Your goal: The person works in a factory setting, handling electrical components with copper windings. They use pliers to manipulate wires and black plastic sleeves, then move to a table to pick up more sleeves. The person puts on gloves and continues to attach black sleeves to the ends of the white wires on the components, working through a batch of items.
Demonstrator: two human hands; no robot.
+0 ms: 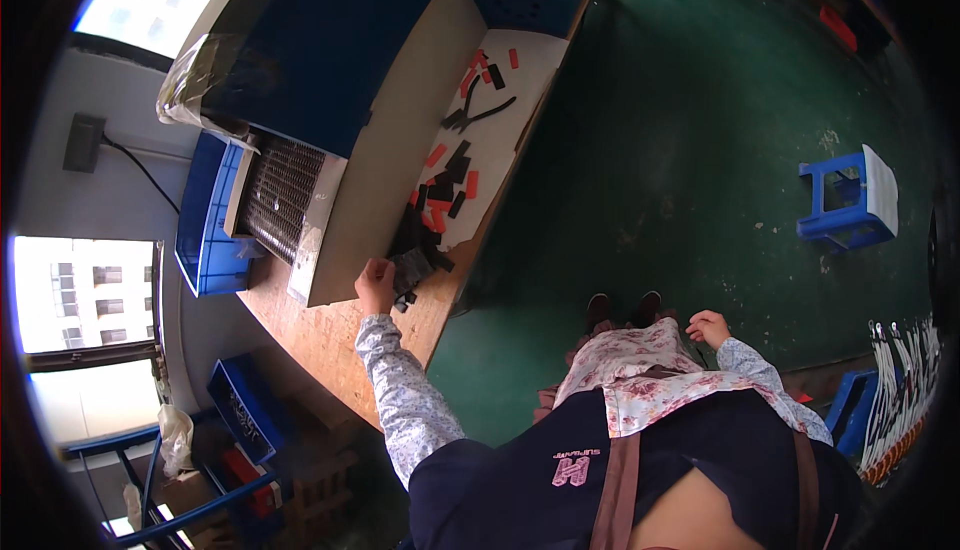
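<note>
My left hand (375, 286) is at the wooden table, its fingers curled together beside a pile of small black pieces (410, 268). Whatever may be between those fingers is too small to make out. Over the floor to the right of my lap is my right hand (708, 329), fingers bent inward, with nothing visible in them. Farther along the table, red pieces (472, 185) and black pieces lie scattered on a white sheet (508, 135). A pair of dark-handled pliers (478, 115) rests among them.
A large blue machine (310, 30) stands on the wooden table (340, 350), its metal mesh conveyor (278, 195) ending near a blue crate (215, 230). A blue stool (848, 200) is on the green floor at right. White hangers or strips (900, 390) stand at lower right.
</note>
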